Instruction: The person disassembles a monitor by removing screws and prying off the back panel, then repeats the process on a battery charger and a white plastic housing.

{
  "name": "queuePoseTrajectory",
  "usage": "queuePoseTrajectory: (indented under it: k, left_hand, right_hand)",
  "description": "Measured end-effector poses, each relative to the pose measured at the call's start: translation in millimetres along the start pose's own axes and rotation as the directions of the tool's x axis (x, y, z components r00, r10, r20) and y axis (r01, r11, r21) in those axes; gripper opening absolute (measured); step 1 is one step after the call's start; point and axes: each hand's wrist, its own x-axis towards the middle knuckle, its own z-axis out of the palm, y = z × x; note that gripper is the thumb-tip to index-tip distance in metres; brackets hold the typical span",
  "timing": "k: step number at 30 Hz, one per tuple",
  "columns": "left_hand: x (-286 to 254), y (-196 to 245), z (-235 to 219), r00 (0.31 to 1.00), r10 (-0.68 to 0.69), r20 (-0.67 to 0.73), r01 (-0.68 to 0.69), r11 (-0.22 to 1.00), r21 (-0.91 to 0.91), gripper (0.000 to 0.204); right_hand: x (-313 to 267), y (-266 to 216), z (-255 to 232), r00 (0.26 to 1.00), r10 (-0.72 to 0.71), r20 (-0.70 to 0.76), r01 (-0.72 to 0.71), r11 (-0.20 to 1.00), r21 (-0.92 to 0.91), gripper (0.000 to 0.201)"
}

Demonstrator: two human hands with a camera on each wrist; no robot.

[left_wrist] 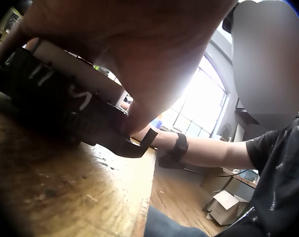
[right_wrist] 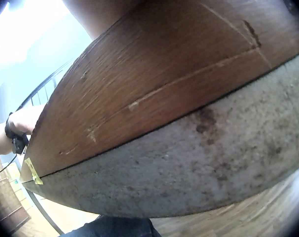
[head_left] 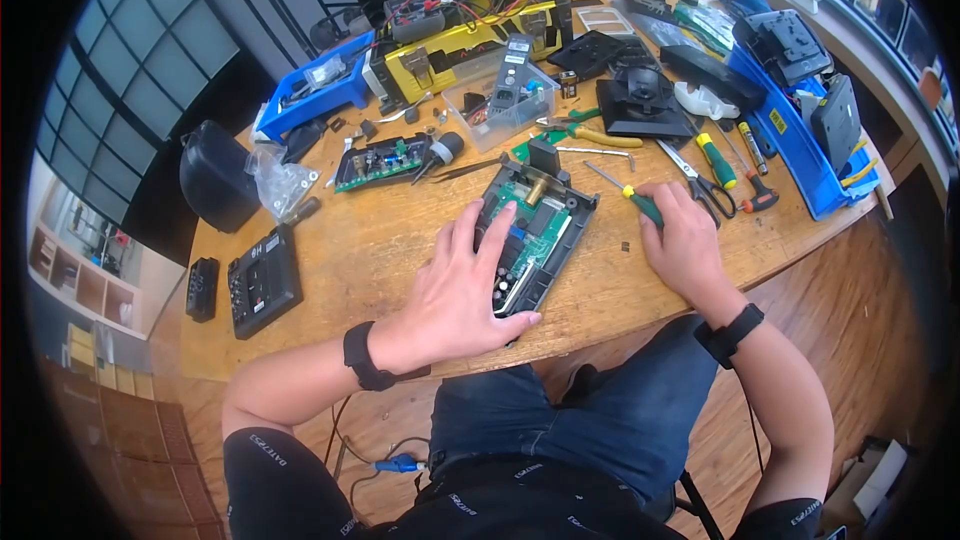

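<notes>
My left hand (head_left: 455, 285) lies over a dark device housing (head_left: 566, 257) with a green circuit board (head_left: 545, 230) inside, fingers spread across the board and thumb at the housing's lower end. The left wrist view shows that hand (left_wrist: 120, 54) from below, against the side of the black housing (left_wrist: 65, 98). To the right of the device, my right hand (head_left: 682, 245) grips a screwdriver (head_left: 642, 204) with a green and yellow handle, its shaft pointing up and left towards the housing. In the right wrist view the table's edge (right_wrist: 189, 163) fills most of the picture and the screwdriver is hidden.
Scissors (head_left: 708, 190), another green and yellow screwdriver (head_left: 716, 160) and an orange-black one (head_left: 760, 195) lie at the right, beside a blue bin (head_left: 800, 165). Behind are yellow-handled pliers (head_left: 605, 138), a clear box (head_left: 480, 125) and a yellow toolbox (head_left: 470, 50). A black device (head_left: 265, 282) lies left.
</notes>
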Motion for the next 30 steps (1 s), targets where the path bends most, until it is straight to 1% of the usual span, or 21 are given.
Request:
queuePoseTrajectory:
  k: [3,5,8,12,15,18,20,21,22,24,25,27,30]
  left_hand:
    - [4,1,-4,1.000,-0.008,0.000,0.008,1.000,-0.012,0.121]
    - [6,8,-10,0.999,-0.013,0.043,0.013,1.000,0.016,0.122]
    - [8,13,-11,0.998,-0.045,0.053,0.043,0.998,0.047,0.123]
    - [9,13,-10,0.998,-0.048,0.046,0.046,0.998,0.040,0.123]
    - [11,13,-11,0.995,-0.065,0.070,0.063,0.998,0.030,0.123]
    - [14,4,-10,0.994,-0.074,0.082,0.074,0.997,-0.002,0.122]
    - [17,-4,-11,0.990,-0.087,0.109,0.101,0.987,-0.127,0.121]
    - [18,-8,-14,0.990,-0.072,0.123,0.092,0.982,-0.163,0.121]
    - [19,-12,-16,0.990,-0.071,0.124,0.091,0.983,-0.162,0.121]
    - [20,-17,-18,0.991,-0.013,0.133,0.049,0.963,-0.265,0.118]
    - [19,-19,-18,0.991,-0.013,0.134,0.048,0.963,-0.266,0.118]
    - [18,-20,-18,0.994,0.024,0.110,0.000,0.976,-0.216,0.116]
    - [19,-19,-20,0.992,0.026,0.122,-0.003,0.984,-0.179,0.115]
  right_hand:
    - [0,-1,-1,1.000,0.007,0.005,-0.007,1.000,-0.006,0.029]
    - [0,-1,0,1.000,0.006,0.008,-0.006,1.000,-0.004,0.029]
    - [1,0,1,1.000,-0.009,-0.004,0.009,1.000,-0.001,0.030]
    - [0,0,0,1.000,-0.008,0.001,0.008,1.000,0.001,0.030]
    - [1,0,0,1.000,0.002,0.005,-0.002,1.000,0.004,0.030]
    - [0,0,-1,1.000,0.013,0.010,-0.013,1.000,0.003,0.029]
    - [0,0,0,1.000,0.013,0.011,-0.013,1.000,0.005,0.029]
    - [0,0,0,1.000,0.009,0.009,-0.009,1.000,0.003,0.029]
    - [0,1,0,1.000,0.005,0.008,-0.005,1.000,0.001,0.029]
    - [0,1,0,1.000,0.010,0.012,-0.010,1.000,0.000,0.029]
    - [0,0,-1,1.000,0.015,0.016,-0.015,1.000,-0.001,0.029]
    - [0,-1,-2,1.000,0.016,0.018,-0.016,1.000,-0.004,0.029]
    - [0,0,-1,1.000,0.014,0.020,-0.014,1.000,-0.012,0.029]
